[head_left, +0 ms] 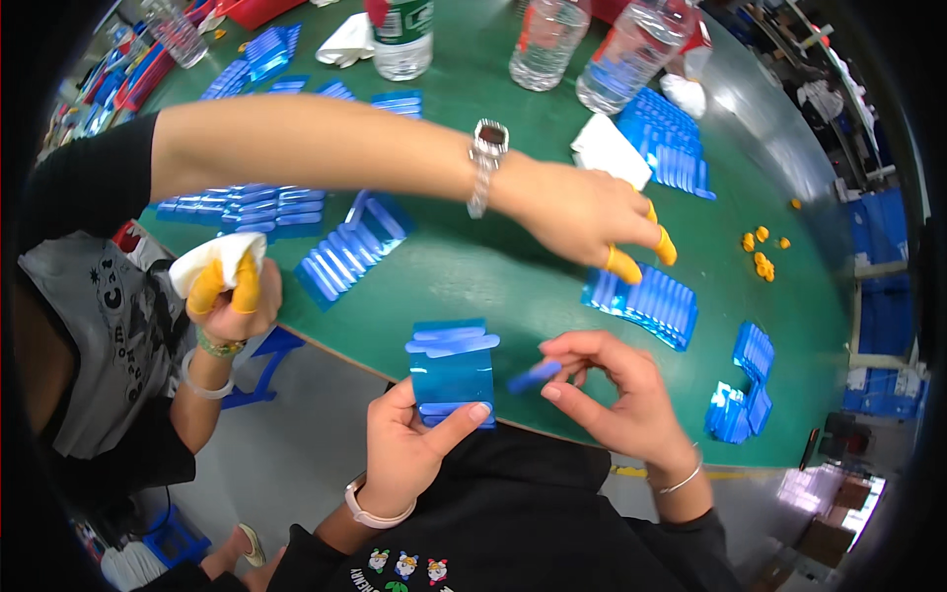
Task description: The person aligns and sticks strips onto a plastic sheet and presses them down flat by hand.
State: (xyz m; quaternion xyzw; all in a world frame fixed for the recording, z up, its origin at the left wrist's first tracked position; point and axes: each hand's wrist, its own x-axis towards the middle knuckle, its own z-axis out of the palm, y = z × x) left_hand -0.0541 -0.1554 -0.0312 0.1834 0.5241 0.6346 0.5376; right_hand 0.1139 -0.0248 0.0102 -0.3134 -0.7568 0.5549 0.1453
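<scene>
A blue see-through film sheet [451, 380] is pinched at its lower left side by my left hand [412, 439], the thumb lying over its lower strips. Short blue strips [454, 342] lie across the sheet's upper end, and more sit at its lower end under my thumb; bare film shows between them. To the right, my right hand [623, 400] is closed at the fingertips on a single blue strip [534, 377], blurred by motion and apart from the sheet. Beyond it, a co-worker's hand [582, 217] with yellow finger cots touches another sheet of blue strips [646, 304].
The co-worker's arm [326, 148] spans the green table [464, 261]; their other hand [232, 296] holds a white cloth [219, 259]. Clear bottles [636, 54] stand at the back. More strip sheets [350, 247] lie around, with yellow finger cots [764, 264] at right.
</scene>
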